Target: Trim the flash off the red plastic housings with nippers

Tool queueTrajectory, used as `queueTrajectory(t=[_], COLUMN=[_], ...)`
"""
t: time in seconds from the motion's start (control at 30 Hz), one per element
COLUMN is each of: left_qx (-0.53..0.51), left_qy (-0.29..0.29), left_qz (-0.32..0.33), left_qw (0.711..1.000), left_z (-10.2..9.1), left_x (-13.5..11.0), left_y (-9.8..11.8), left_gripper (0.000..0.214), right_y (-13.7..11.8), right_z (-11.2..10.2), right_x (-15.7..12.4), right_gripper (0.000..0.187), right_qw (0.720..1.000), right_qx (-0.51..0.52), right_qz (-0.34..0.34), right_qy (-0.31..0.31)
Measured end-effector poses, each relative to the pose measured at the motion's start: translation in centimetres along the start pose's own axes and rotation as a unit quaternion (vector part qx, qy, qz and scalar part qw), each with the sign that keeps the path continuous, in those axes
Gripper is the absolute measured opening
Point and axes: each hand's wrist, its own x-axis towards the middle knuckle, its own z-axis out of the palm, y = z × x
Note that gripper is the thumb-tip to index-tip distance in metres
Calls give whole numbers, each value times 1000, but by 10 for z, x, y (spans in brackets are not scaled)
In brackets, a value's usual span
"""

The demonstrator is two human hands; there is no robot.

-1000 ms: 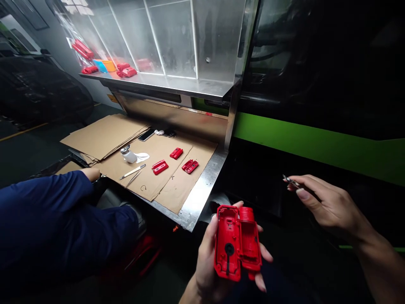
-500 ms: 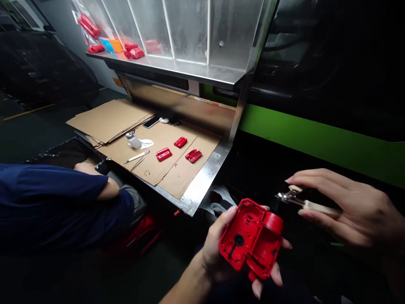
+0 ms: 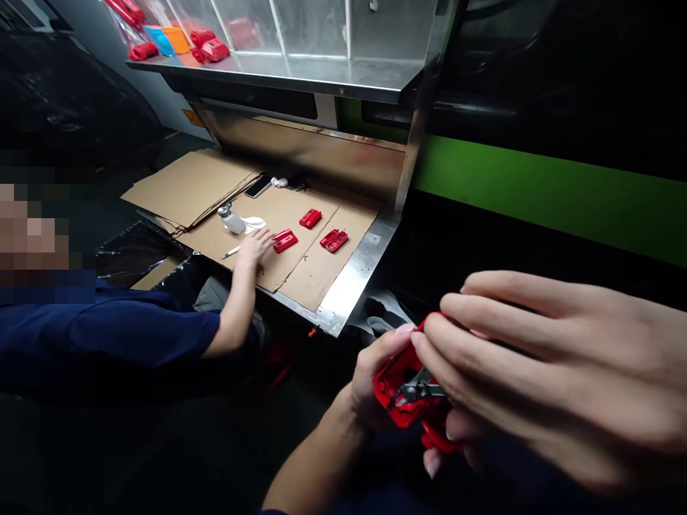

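Low in the head view, my left hand (image 3: 369, 383) grips a red plastic housing (image 3: 387, 393) with its hollow side facing up. My right hand (image 3: 558, 365) is closed around a pair of nippers (image 3: 421, 390); its fingers hide the handles and much of the housing. The metal jaws lie over the inside of the housing, near its lower left edge. Whether they pinch any plastic I cannot tell.
Red parts (image 3: 285, 242) lie on the cardboard-covered bench (image 3: 300, 275), beside a white bottle (image 3: 232, 222) and a phone (image 3: 258, 187). A co-worker's hand (image 3: 255, 247) reaches there from the left. Above runs a metal shelf (image 3: 322, 76) holding more red parts (image 3: 213, 50).
My right hand has moved left, bringing the nippers from beside the housing to over its inside. The co-worker's arm has reached onto the bench. The view has tilted down slightly.
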Motion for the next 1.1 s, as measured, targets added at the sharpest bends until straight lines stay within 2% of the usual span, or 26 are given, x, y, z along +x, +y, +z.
queueTrajectory(t=[0.1, 0.17, 0.43, 0.6, 0.8, 0.97, 1.0, 1.1], left_qx=[7, 31, 58, -13, 6, 1, 8, 29], left_qy=[47, 69, 57, 104, 124, 187, 182, 119], left_qz=[27, 30, -8, -14, -11, -13, -19, -40], left_qw=[998, 997, 997, 994, 992, 982, 983, 992], left_z=[1, 4, 12, 7, 7, 3, 1, -6], left_x=[-1, -2, 0, 1, 2, 5, 6, 10], left_y=[0, 1, 3, 0, -1, -2, -2, -3], left_gripper=[27, 32, 34, 36, 35, 33, 37, 53], right_y=[-2, -2, -4, -6, -5, -2, -1, 1], right_z=[2, 2, -2, -2, -2, -3, -4, -5], right_x=[3, 5, 12, 17, 16, 16, 17, 18], right_gripper=[29, 28, 29, 34, 32, 34, 35, 38], right_qw=[999, 999, 999, 999, 999, 999, 998, 997], right_qx=[-23, -25, -10, 8, 17, 8, 1, -21], right_qz=[-19, -24, -30, -35, -41, -50, -55, -73], right_qy=[-23, -23, -10, -7, -11, -2, -3, -14])
